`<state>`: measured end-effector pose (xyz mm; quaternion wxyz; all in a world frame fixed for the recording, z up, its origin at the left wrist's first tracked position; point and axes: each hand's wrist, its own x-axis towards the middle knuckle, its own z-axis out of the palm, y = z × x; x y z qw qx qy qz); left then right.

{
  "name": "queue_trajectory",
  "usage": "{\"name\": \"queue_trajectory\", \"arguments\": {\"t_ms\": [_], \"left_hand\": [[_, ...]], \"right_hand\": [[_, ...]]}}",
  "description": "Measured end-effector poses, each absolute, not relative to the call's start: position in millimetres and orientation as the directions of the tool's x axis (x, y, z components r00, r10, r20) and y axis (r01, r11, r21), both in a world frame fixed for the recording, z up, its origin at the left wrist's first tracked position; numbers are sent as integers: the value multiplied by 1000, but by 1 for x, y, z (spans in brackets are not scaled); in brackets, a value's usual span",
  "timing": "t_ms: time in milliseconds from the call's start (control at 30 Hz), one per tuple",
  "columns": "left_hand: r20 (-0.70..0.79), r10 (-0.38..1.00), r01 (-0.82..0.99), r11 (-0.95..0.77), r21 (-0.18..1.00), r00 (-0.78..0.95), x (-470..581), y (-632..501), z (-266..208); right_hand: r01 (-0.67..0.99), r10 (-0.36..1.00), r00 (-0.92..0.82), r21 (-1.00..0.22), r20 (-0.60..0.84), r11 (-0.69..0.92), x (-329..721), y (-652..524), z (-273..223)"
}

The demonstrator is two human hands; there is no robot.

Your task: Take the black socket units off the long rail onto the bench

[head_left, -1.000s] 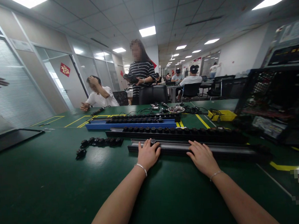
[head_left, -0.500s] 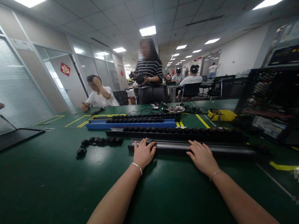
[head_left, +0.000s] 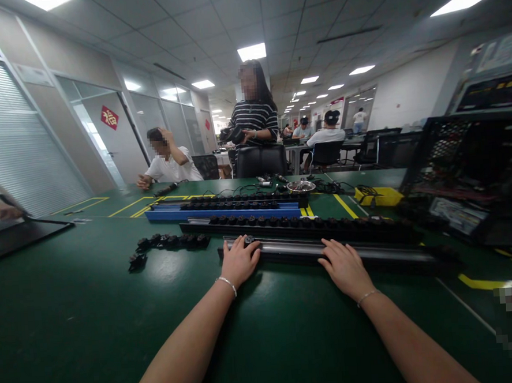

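A long black rail (head_left: 292,248) with a shiny grey strip along its top lies across the table in front of me. Near its left end, my left hand (head_left: 239,263) has its thumb and fingers round a small black round-topped module (head_left: 250,240) that sits on the rail. Farther right, my right hand (head_left: 345,270) rests on the same rail, fingers stretched out over its near edge and holding nothing. To the left on the green tabletop (head_left: 94,317) lies a loose row of similar black modules (head_left: 172,241).
Behind my rail stand another black rail (head_left: 284,221) full of modules and a blue rail (head_left: 223,214). A metal dish (head_left: 301,186), cables and a yellow tray (head_left: 378,196) lie farther back. An open black equipment case (head_left: 450,174) is at right. One person stands opposite; another sits.
My left hand has shifted slightly left along the rail, and the small module has moved with it. My right hand stays put. At far left another person's hand has come down to a black tray.
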<state>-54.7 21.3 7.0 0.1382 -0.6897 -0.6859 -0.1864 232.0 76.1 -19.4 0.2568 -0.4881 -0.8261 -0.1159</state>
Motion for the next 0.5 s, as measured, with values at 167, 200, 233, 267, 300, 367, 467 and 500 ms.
{"name": "queue_trajectory", "arguments": {"t_ms": [167, 200, 233, 267, 300, 367, 467, 500], "left_hand": [[446, 895, 998, -9, 54, -16, -60, 21, 7], [444, 896, 999, -3, 53, -21, -61, 21, 7], [443, 896, 999, 3, 53, -26, -61, 21, 7], [442, 896, 999, 10, 53, -32, -62, 20, 7], [441, 897, 999, 15, 52, -36, -63, 20, 7], [440, 897, 998, 22, 52, -42, -65, 20, 7], [438, 898, 998, 26, 57, -48, -67, 19, 7], [437, 898, 998, 27, 57, -49, -68, 19, 7]], "right_hand": [[861, 740, -393, -65, 545, 505, 232, 76, -20], [860, 739, -393, -64, 547, 506, 232, 76, -20], [861, 738, -393, -62, 548, 505, 232, 76, -20], [862, 738, -393, -60, 548, 504, 232, 77, -20], [863, 738, -393, -58, 549, 503, 232, 77, -20], [864, 736, -392, -55, 552, 501, 232, 77, -21], [860, 729, -394, -55, 560, 507, 232, 76, -20], [860, 727, -394, -54, 562, 508, 232, 76, -20]]}}
